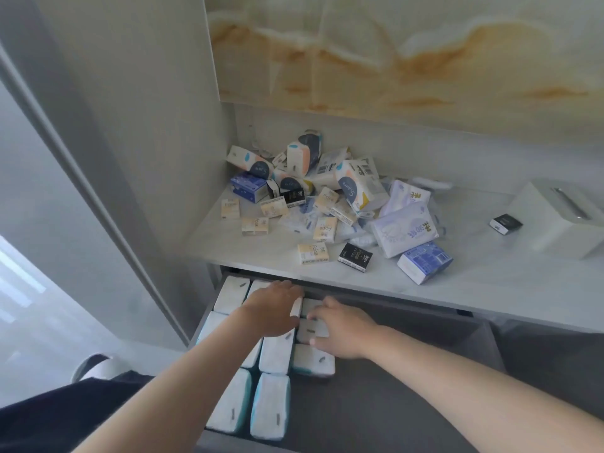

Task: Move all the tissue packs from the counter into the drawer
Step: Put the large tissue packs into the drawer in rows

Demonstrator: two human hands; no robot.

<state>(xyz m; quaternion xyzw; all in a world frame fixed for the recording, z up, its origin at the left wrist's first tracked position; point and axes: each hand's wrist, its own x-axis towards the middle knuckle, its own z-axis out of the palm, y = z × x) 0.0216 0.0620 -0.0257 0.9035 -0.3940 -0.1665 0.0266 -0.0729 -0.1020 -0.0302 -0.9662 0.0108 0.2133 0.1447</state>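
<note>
A heap of mixed tissue packs [330,204] lies on the white counter [490,289], some large, some small cream or black. Below it the grey drawer [408,387] stands pulled out, with several white tissue packs [274,354] lined up in rows on its left side. My left hand [273,310] lies palm down with straight fingers on the back rows. My right hand [343,328] reaches in beside it. Its curled fingers and thumb hold a white pack [310,330] in the third row. A narrow white pack [296,308] stands on edge between my two hands.
A white box-shaped tissue holder [562,220] stands at the right of the counter with a small black pack [505,223] against it. A tall grey cabinet panel [130,158] borders the left. The drawer's right half shows bare grey bottom.
</note>
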